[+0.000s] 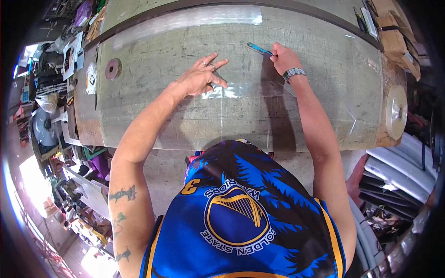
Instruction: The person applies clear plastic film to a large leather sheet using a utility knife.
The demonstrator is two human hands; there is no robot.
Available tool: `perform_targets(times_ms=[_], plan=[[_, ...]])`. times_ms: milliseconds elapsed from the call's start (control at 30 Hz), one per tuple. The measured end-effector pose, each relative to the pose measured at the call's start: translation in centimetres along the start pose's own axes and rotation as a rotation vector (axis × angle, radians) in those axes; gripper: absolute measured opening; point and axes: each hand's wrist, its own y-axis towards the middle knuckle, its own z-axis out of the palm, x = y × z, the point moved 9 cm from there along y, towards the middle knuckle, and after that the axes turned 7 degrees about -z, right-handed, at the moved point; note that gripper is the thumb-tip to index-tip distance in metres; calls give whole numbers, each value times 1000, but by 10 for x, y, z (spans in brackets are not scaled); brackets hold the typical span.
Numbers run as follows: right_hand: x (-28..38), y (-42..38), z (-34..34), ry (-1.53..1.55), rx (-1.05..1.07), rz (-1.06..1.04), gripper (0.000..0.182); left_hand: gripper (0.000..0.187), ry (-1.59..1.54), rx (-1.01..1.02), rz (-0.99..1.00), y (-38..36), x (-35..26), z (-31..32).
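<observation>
A clear plastic strip [241, 90] lies across the worn grey-green table [162, 116], its edges hard to see. My left hand [202, 78] rests at the strip's left part, fingers spread, thumb and fingertips on or close to the plastic; it holds nothing. To the right and farther from me, my right hand [284, 59] is closed round the end of a blue tool [259, 48] that looks like a cutter. The tool points up and left, a little above the table or touching it; I cannot tell which.
A brown tape roll [113, 69] lies at the left. Another clear strip [208, 16] lies along the dark rail [153, 10] at the back. A large clear roll [396, 112] sits at the right edge, below cardboard [394, 39]. Pliers [359, 21] lie at the back right.
</observation>
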Motion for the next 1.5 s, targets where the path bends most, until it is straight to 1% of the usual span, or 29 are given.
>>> perform_targets(times_ms=[100, 133, 233, 267, 367, 400, 500, 533, 600, 633, 700, 767, 833, 900, 1033, 1167, 1267, 1367, 1500], plan=[[-7, -11, -16, 384, -188, -162, 28, 57, -6, 10, -11, -1, 0, -2], [-13, -18, -22, 570, -221, -126, 37, 57, -1, 3, -9, -1, 1, -3], [-38, -40, -18, 783, -265, -66, 35, 59, 12, 1, 20, -3, 2, 0], [-48, -50, -20, 594, -270, 15, 35, 60, 11, 1, 35, -2, 3, 1], [-44, -78, -49, 210, -549, -201, 48, 63, 22, 19, 67, 3, 1, -1], [-45, -85, -54, 120, -548, -135, 62, 64, 24, 33, 76, 3, 0, -1], [-67, -114, -47, 72, -252, 367, 66, 64, 20, 54, 85, 6, 3, 3], [-55, -130, -53, 44, -254, 468, 71, 64, 16, 71, 80, 6, 4, 3], [1, -156, -61, 288, -275, 407, 69, 64, -29, 46, 96, 6, 8, 4], [29, -172, -53, 418, -283, 382, 68, 64, -49, 43, 104, 6, 11, 7], [89, -193, -26, 654, -332, 285, 54, 64, -41, 37, 136, 5, 13, 8], [122, -200, 29, 896, -385, 94, 37, 64, -47, 39, 156, 4, 12, 7], [150, -196, 58, 790, -388, -2, 30, 63, -25, 38, 174, 5, 12, 9], [164, -184, 76, 715, -428, -29, 29, 63, -11, 30, 173, 6, 13, 10], [178, -160, 86, 514, -473, -90, 29, 64, 6, 55, 155, 5, 13, 10], [180, -149, 87, 436, -470, -91, 29, 66, -4, 71, 146, 5, 15, 12], [181, -146, 84, 383, -518, -111, 35, 68, -26, 63, 153, 6, 15, 12], [180, -142, 86, 356, -472, -66, 35, 69, -46, 56, 156, 7, 18, 13], [183, -138, 83, 339, -486, -99, 33, 68, -50, 61, 155, 8, 19, 16]])
